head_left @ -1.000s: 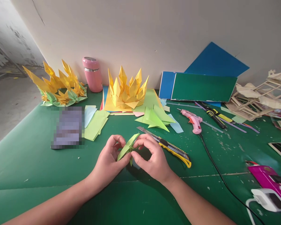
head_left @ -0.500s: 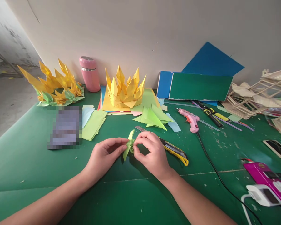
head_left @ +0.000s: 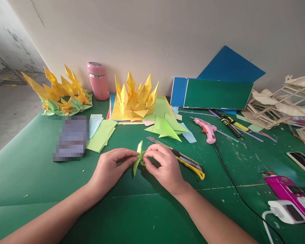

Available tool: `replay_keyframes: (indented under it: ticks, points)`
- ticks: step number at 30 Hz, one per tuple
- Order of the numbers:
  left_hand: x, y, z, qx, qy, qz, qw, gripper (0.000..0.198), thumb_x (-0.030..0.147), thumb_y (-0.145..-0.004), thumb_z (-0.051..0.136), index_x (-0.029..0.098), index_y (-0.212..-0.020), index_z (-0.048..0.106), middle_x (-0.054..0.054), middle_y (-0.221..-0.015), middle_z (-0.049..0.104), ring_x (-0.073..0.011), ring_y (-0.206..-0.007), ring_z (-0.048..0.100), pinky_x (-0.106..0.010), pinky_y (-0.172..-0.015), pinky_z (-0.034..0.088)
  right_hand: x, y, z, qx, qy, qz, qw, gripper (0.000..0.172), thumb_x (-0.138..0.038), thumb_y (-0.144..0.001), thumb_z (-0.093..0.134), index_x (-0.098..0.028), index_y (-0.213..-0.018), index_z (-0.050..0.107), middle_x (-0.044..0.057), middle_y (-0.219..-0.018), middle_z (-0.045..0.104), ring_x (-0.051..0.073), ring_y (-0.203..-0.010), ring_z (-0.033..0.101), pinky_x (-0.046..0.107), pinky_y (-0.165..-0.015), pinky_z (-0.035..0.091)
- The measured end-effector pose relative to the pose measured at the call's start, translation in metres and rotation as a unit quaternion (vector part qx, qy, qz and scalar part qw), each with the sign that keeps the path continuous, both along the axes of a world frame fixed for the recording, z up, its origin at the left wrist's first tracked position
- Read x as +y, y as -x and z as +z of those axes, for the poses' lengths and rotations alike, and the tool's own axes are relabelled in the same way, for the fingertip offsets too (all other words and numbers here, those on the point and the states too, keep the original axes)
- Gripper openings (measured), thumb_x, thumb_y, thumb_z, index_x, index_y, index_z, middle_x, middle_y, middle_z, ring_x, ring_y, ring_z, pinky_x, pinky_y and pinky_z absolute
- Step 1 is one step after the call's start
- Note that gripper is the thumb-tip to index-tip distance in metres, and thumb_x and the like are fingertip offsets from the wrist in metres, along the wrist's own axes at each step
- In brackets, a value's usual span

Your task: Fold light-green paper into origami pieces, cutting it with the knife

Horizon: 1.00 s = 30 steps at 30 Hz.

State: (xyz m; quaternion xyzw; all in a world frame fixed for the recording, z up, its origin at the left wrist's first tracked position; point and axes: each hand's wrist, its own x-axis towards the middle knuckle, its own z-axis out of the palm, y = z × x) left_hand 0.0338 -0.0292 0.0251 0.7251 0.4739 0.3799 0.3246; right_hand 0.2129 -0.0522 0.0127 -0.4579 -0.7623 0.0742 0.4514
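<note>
A small folded piece of green paper [head_left: 138,162] is held between my two hands just above the green table. My left hand [head_left: 114,166] pinches its left side between thumb and fingers. From the right, my right hand [head_left: 164,166] grips its crumpled side with the fingertips, which partly hide it. Close by my right hand lies a yellow utility knife [head_left: 191,166] with its blade out. Folded green paper pieces [head_left: 165,127] lie beyond the hands, and a stack of green paper strips [head_left: 101,135] rests to the left.
A yellow paper crown [head_left: 136,101] stands at the back, another crown [head_left: 63,95] with green leaves at left. A pink flask [head_left: 98,83] is between them. To the right are a pink glue gun [head_left: 205,128] with its cord, a phone [head_left: 301,162] and a magenta device [head_left: 289,193].
The green paper has turned slightly in my fingers, its long flap now more upright. My left fingers have shifted a little to the left. The camera view has moved slightly.
</note>
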Motion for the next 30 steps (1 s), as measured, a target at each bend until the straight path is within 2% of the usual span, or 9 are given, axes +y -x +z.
replay_keyframes:
  ticks: [5, 10, 13, 16, 19, 23, 27, 30]
  points:
    - [0.0005, 0.0003, -0.0003, 0.033, -0.020, -0.015, 0.999, 0.014, 0.032, -0.080, 0.059, 0.024, -0.076, 0.070, 0.000, -0.076, 0.072, -0.0181, -0.070, 0.066, -0.027, -0.070, 0.054, -0.0004, -0.0004, 0.0004, -0.020, 0.000, 0.009, 1.000, 0.016, -0.010, -0.086, 0.052, -0.022, -0.078, 0.059, 0.005, -0.083, 0.064, 0.018, -0.079, 0.060, 0.033, -0.072, 0.049]
    - [0.0011, -0.0011, -0.0019, 0.063, -0.063, -0.048, 0.995, 0.019, 0.025, -0.087, 0.047, 0.022, -0.075, 0.062, -0.003, -0.082, 0.061, -0.0161, -0.074, 0.061, -0.026, -0.071, 0.052, -0.0007, 0.0000, 0.0000, -0.033, -0.002, 0.014, 0.999, 0.015, -0.010, -0.086, 0.051, -0.021, -0.078, 0.059, 0.005, -0.083, 0.064, 0.018, -0.079, 0.059, 0.032, -0.072, 0.049]
    - [0.0004, -0.0004, -0.0041, 0.094, -0.102, -0.053, 0.989, 0.018, 0.021, -0.087, 0.046, 0.021, -0.078, 0.061, -0.006, -0.096, 0.059, -0.0182, -0.085, 0.061, -0.031, -0.078, 0.051, -0.0014, 0.0005, 0.0001, -0.039, 0.006, 0.008, 0.999, 0.015, -0.010, -0.084, 0.051, -0.021, -0.076, 0.058, 0.005, -0.082, 0.064, 0.018, -0.079, 0.059, 0.032, -0.071, 0.048]
    - [-0.0006, 0.0010, -0.0058, 0.115, -0.142, -0.089, 0.979, 0.017, 0.019, -0.088, 0.046, 0.021, -0.079, 0.060, -0.008, -0.111, 0.061, -0.0206, -0.096, 0.060, -0.036, -0.087, 0.048, -0.0017, 0.0004, 0.0003, -0.042, 0.017, 0.002, 0.999, 0.014, -0.010, -0.080, 0.052, -0.021, -0.074, 0.057, 0.005, -0.081, 0.063, 0.019, -0.077, 0.058, 0.032, -0.070, 0.048]
    - [-0.0004, 0.0013, -0.0056, 0.134, -0.154, -0.128, 0.971, 0.015, 0.020, -0.089, 0.047, 0.021, -0.079, 0.059, -0.005, -0.102, 0.067, -0.0199, -0.091, 0.060, -0.035, -0.084, 0.048, -0.0008, -0.0003, 0.0000, -0.043, 0.018, 0.000, 0.999, 0.014, -0.011, -0.079, 0.052, -0.021, -0.072, 0.056, 0.004, -0.079, 0.063, 0.019, -0.076, 0.057, 0.033, -0.070, 0.047]
    - [0.0006, 0.0000, -0.0042, 0.157, -0.135, -0.133, 0.969, 0.016, 0.021, -0.090, 0.045, 0.022, -0.080, 0.058, -0.004, -0.088, 0.066, -0.0201, -0.083, 0.058, -0.034, -0.078, 0.047, 0.0012, -0.0015, -0.0013, -0.055, 0.030, 0.008, 0.998, 0.015, -0.011, -0.080, 0.053, -0.022, -0.070, 0.056, 0.003, -0.078, 0.063, 0.019, -0.076, 0.056, 0.033, -0.069, 0.046]
    - [-0.0009, -0.0009, -0.0024, 0.151, -0.111, -0.143, 0.972, 0.017, 0.020, -0.091, 0.040, 0.022, -0.084, 0.055, -0.003, -0.085, 0.065, -0.0198, -0.079, 0.056, -0.034, -0.076, 0.045, 0.0020, -0.0021, -0.0031, -0.067, 0.051, 0.017, 0.996, 0.014, -0.012, -0.080, 0.056, -0.021, -0.070, 0.057, 0.003, -0.077, 0.063, 0.019, -0.075, 0.056, 0.033, -0.068, 0.046]
    - [-0.0034, -0.0010, -0.0006, 0.149, -0.095, -0.151, 0.973, 0.008, 0.027, -0.088, 0.049, 0.021, -0.087, 0.054, -0.003, -0.085, 0.063, -0.0202, -0.080, 0.055, -0.034, -0.076, 0.045, 0.0018, -0.0017, -0.0038, -0.070, 0.058, 0.018, 0.996, 0.013, -0.011, -0.080, 0.057, -0.020, -0.070, 0.058, 0.003, -0.077, 0.064, 0.019, -0.075, 0.055, 0.033, -0.068, 0.045]
